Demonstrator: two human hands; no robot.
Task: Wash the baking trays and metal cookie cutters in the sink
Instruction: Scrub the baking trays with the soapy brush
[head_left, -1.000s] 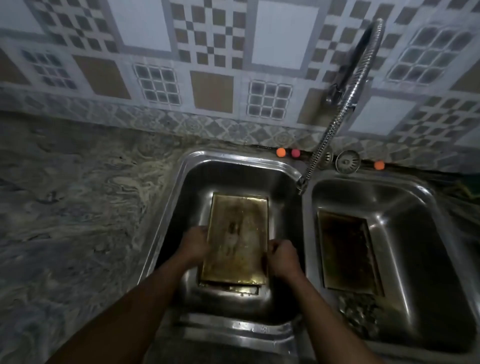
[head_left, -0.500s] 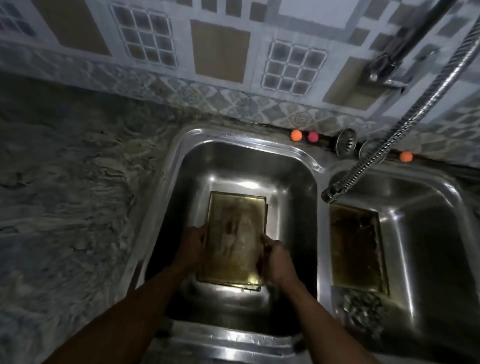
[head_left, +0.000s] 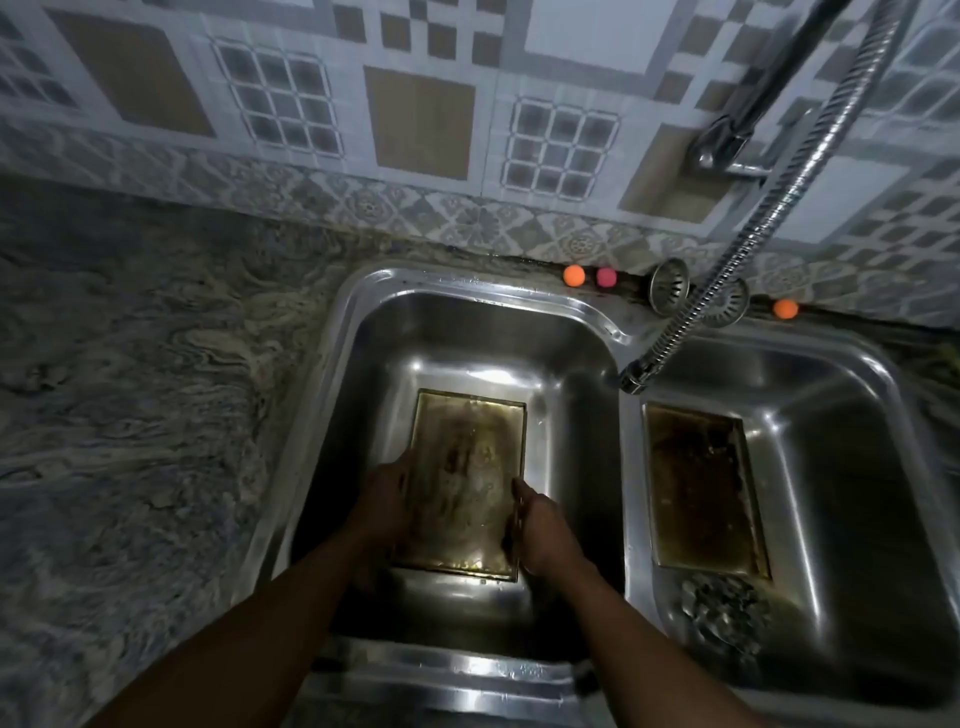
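A stained, brownish baking tray (head_left: 465, 483) lies in the left sink basin (head_left: 452, 332). My left hand (head_left: 384, 499) grips its left edge and my right hand (head_left: 540, 525) grips its right edge. A second dirty baking tray (head_left: 701, 493) lies flat in the right basin (head_left: 852, 415). A heap of several small metal cookie cutters (head_left: 722, 618) sits just in front of that tray. It is dim, so the cutters' shapes are hard to make out.
A flexible metal faucet hose (head_left: 753, 228) hangs from the upper right, its nozzle (head_left: 636, 376) above the divider between basins. Two drain strainers (head_left: 670, 286) and small orange and pink balls (head_left: 574, 275) rest on the back ledge. Marbled countertop (head_left: 130, 389) spreads to the left.
The camera has moved closer and tilted down toward the left basin. Both hands stay on the tray's side edges and have slid slightly further along them.
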